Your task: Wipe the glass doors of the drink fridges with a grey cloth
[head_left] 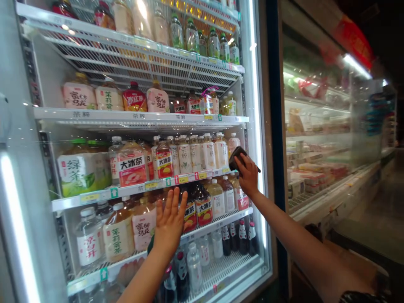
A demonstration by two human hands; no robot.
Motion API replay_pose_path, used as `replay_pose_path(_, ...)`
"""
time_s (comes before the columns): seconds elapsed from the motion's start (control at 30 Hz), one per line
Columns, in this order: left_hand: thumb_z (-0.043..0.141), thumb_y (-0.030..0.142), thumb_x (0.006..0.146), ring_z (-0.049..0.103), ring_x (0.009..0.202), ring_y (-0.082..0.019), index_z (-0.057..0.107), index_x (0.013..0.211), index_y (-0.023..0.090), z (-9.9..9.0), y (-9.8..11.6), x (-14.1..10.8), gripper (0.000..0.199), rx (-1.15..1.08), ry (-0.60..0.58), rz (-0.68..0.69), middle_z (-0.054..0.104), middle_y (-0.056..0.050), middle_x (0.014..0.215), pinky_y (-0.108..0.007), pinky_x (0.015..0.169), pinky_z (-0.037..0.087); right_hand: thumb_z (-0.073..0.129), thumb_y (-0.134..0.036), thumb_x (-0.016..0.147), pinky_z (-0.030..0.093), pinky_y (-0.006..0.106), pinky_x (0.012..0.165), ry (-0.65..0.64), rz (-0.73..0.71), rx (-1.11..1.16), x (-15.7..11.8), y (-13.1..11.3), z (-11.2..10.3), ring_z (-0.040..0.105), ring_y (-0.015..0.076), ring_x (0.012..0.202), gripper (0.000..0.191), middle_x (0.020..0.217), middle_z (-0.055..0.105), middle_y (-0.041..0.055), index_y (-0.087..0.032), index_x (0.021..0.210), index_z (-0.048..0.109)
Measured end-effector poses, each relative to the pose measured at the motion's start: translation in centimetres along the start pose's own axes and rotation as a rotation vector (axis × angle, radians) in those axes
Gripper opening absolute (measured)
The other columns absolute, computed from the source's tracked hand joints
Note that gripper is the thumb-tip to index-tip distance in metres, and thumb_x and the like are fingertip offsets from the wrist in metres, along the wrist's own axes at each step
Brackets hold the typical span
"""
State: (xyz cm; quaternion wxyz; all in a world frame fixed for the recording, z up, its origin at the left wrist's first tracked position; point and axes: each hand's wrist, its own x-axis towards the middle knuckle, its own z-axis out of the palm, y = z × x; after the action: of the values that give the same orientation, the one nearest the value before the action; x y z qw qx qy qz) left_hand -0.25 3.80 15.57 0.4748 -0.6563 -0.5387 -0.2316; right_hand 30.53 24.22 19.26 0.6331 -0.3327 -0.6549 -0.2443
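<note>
My left hand (170,221) is raised with its palm toward the glass door (202,126) of a lit drinks fridge, fingers stretched out and apart. It appears to rest on the glass and holds nothing. Higher and to the right, my right hand (248,172) is closed round a small dark block-shaped tool (237,159), whose exact kind I cannot make out. The block is at the glass near the door's right side, and a thin dark end sticks out past my fingers. Bottles of tea (209,151) stand on the shelf behind it.
Several wire shelves hold bottled drinks, among them a large green tea bottle (80,168) and dark glass bottles (242,237) low down. A bright light strip (257,126) edges the fridge at right. Beyond it stands another lit chiller (322,147) with packaged goods.
</note>
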Motion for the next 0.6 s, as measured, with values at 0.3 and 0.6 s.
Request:
replay_pose_path(0.3,0.081,0.031,0.08,0.0,0.159,-0.029,0.014,0.165,0.021,0.1,0.1,-0.1,0.109,0.013,-0.037,-0.02,0.007,-0.014,0.17,-0.056,0.129,0.002,0.043,-0.007,0.081,0.043,0.056,0.108,0.19,0.315,-0.054,4.2,-2.1,1.0,0.047,0.0323,0.135,0.077,0.155,0.05,0.0089,-0.031,0.154,0.046)
replay_pose_path(0.6,0.086,0.037,0.076,-0.002,0.158,-0.03,0.005,0.165,0.023,-0.1,0.4,-0.2,0.121,0.039,-0.114,-0.038,0.004,-0.014,0.17,-0.059,0.128,0.004,0.049,-0.01,0.084,0.041,0.049,0.111,0.011,-0.086,0.024,0.0,-3.2,-1.0,0.048,0.0294,0.138,0.072,0.156,0.05,0.0048,-0.034,0.152,0.05)
